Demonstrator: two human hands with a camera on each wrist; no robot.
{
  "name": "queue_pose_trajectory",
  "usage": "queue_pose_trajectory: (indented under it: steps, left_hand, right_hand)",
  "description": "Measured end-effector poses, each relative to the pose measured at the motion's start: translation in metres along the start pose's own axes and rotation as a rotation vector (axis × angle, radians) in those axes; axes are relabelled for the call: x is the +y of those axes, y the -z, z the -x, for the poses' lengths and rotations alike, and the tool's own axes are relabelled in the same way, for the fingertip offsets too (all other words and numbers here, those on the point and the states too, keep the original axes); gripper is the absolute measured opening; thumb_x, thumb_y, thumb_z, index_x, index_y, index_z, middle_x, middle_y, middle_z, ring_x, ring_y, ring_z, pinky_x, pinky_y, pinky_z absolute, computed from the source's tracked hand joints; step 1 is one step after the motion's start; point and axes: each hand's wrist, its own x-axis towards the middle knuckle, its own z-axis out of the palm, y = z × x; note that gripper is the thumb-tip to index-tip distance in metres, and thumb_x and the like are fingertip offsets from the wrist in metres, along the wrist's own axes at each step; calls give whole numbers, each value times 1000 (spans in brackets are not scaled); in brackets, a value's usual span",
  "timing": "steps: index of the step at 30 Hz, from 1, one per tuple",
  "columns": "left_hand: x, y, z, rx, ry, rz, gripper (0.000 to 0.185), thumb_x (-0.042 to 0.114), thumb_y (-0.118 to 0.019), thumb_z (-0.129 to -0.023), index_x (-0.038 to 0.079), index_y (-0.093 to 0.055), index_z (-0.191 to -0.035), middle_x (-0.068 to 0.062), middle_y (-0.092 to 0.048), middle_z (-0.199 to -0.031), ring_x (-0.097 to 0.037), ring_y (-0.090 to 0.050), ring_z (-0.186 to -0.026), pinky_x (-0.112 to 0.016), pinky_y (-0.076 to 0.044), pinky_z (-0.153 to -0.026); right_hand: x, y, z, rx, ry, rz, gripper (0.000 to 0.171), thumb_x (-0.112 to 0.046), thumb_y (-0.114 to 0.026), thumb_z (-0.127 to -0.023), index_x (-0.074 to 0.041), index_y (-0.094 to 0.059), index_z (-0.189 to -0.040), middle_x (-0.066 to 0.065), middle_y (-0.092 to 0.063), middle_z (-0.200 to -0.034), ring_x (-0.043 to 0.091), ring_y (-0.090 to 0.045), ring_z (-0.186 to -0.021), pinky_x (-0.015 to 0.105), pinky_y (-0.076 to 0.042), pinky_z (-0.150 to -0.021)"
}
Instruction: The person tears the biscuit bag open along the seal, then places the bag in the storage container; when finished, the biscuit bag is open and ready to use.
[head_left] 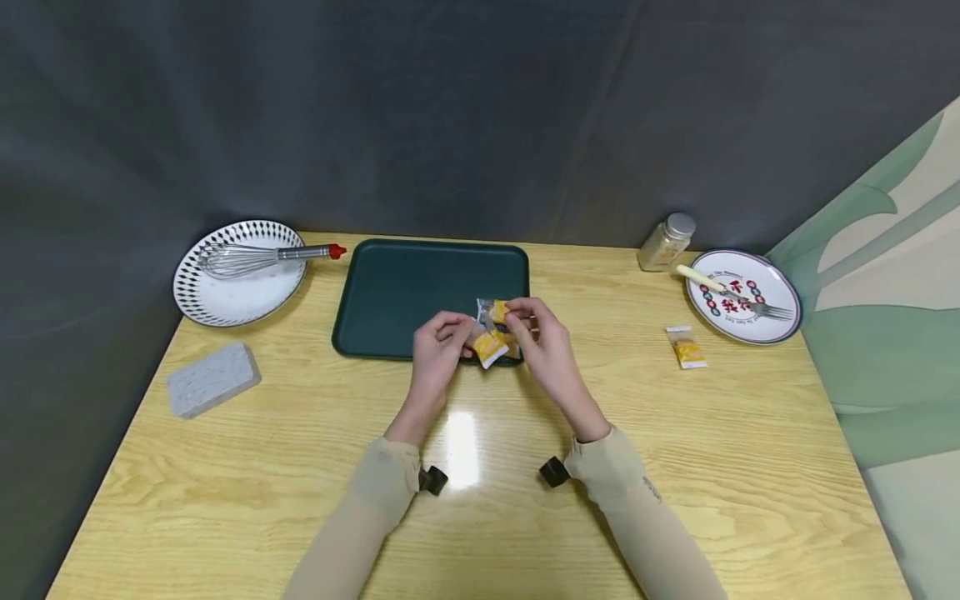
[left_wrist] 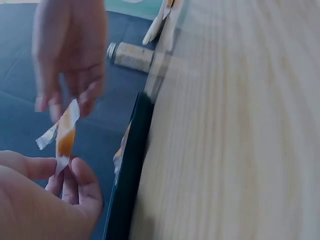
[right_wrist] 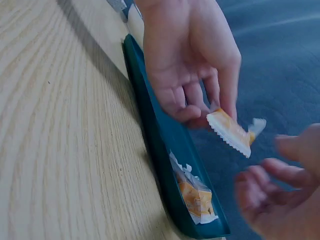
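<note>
My left hand pinches a small wrapped snack packet, orange and white with serrated ends, over the front right corner of the dark green tray. From the side of this packet a narrow strip of wrapper sticks out, seen in the left wrist view. Close by on the right is my right hand. In the right wrist view its loosely bent fingers are apart from the packet and hold nothing. More orange and white packets lie in the tray corner below.
A whisk lies on a patterned plate at the left, above a grey block. On the right are a shaker jar, a plate bearing a fork, and another packet on the table.
</note>
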Motion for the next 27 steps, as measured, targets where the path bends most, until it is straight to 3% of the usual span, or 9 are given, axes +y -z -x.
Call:
queue_pose_trajectory:
  steps: [5,12,17,21,27]
  left_hand:
    - [6,16,-3,6,48,104,12,-5,-67,-103,-14,-69,-109,-7,-69,-87,-14,-67,-68,-28,-63,-66]
    - [14,32,-20,-4,99,140,14,-7,-67,-103,-14,-67,-115,-9,-66,-92,-17,-72,-75,-30,-65,-74]
    - [19,46,-44,34,68,-30,19,-9,-67,-101,-15,-72,-119,-18,-75,-97,-14,-72,-73,-24,-62,-70]
    - [19,55,-58,17,56,-187,19,-8,-68,-102,-15,-74,-118,-24,-74,-102,-14,-70,-71,-22,-61,-69]
    - [15,60,-65,-13,71,-276,17,-10,-68,-100,-15,-74,-115,-23,-71,-98,-11,-70,-69,-23,-62,-69]
  right_hand:
    - [1,-6,-5,-87,-82,46,19,-2,-67,-106,8,-66,-122,21,-71,-106,33,-70,-92,24,-55,-75]
    - [-5,-19,-33,-96,-75,75,12,1,-72,-102,6,-70,-113,17,-73,-98,27,-72,-82,27,-59,-70]
    - [-9,-31,-62,-117,-78,138,11,0,-74,-101,6,-71,-110,17,-74,-94,26,-73,-76,28,-61,-68]
    - [-7,-40,-78,-151,-106,256,14,-1,-75,-100,4,-72,-113,15,-73,-97,24,-70,-76,31,-61,-70]
    - [-5,-48,-86,-215,-134,386,18,-5,-71,-104,3,-73,-119,14,-73,-105,23,-65,-86,34,-56,-78]
